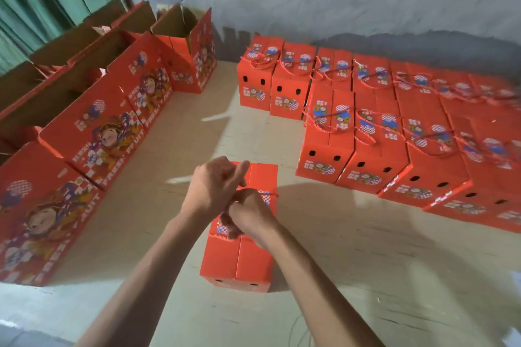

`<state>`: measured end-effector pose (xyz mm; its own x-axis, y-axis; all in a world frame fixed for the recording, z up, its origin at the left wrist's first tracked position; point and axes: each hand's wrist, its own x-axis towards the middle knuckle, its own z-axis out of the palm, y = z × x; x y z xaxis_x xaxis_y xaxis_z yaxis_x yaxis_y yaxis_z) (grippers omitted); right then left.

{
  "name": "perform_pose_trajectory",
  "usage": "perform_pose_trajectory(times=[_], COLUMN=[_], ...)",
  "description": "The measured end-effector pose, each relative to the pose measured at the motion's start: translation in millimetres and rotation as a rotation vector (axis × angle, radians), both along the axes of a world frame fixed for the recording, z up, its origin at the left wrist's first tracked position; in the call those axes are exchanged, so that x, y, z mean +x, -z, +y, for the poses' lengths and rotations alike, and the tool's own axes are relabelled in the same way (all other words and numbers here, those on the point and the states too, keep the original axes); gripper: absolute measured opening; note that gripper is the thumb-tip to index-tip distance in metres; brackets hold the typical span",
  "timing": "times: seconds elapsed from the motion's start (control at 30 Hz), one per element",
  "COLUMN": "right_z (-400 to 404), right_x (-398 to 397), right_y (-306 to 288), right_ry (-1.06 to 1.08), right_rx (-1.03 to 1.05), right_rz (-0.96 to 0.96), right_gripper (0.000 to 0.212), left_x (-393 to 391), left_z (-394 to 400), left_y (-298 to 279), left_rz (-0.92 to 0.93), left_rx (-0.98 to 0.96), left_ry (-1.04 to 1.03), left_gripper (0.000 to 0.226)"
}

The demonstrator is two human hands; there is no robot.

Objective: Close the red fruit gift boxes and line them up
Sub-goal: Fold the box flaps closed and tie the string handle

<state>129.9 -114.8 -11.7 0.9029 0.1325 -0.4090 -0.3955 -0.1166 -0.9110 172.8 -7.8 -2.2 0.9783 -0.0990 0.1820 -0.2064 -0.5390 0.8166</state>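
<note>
Box (248,259): red, flaps closed, alone on floor (352,262).
Left hand (214,189): fingers curled, gripping rope handle (217,236).
Right hand (251,217): pinching same handle.
Closed boxes (394,132): rowed at right.

A closed red gift box (239,251) stands alone on the floor (338,248), its two top flaps folded together along a centre seam, two dark round holes in its near end face. A twisted red cord handle (217,236) loops over its top. To the right, closed red boxes (380,132) stand packed side by side in two rows near the wall, each with a cartoon label on top, a red cord handle and two holes in the end face. Along the left, open red boxes (93,127) stand in a line, flaps raised, brown inside, sides printed with a cartoon figure and "FRESH FRUIT".
</note>
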Motion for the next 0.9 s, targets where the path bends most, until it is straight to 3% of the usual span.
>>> perform_pose_trajectory(times=[0.13,0.2,0.27,0.37,0.5,0.77,0.9], right_z=[4,7,10,13,15,17,19], right_x=[11,20,32,45,66,117,146], right_y=[-15,-23,-32,-44,-62,-114,-133], right_ry=[0.014,0.105,0.181,0.219,0.272,0.401,0.46], right_rx=[-0.213,-0.208,-0.205,-0.239,-0.319,-0.153,-0.228], right_rz=[0.005,-0.016,-0.007,-0.009,-0.046,-0.128,-0.281], right_gripper=[0.024,0.031,0.035,0.034,0.029,0.025,0.034], left_x=[11,19,25,26,24,15,36], left_z=[4,12,17,21,27,16,8], left_y=[3,2,-2,-2,-5,-20,-34], left_rz=[0.185,0.152,0.095,0.109,0.068,0.008,-0.178], left_rx=[-0.147,-0.232,-0.185,-0.155,-0.199,-0.168,0.063], left_ry=[0.01,-0.059,-0.09,-0.051,-0.05,-0.025,-0.038], left_gripper=[0.044,0.047,0.037,0.02,0.017,0.042,0.072])
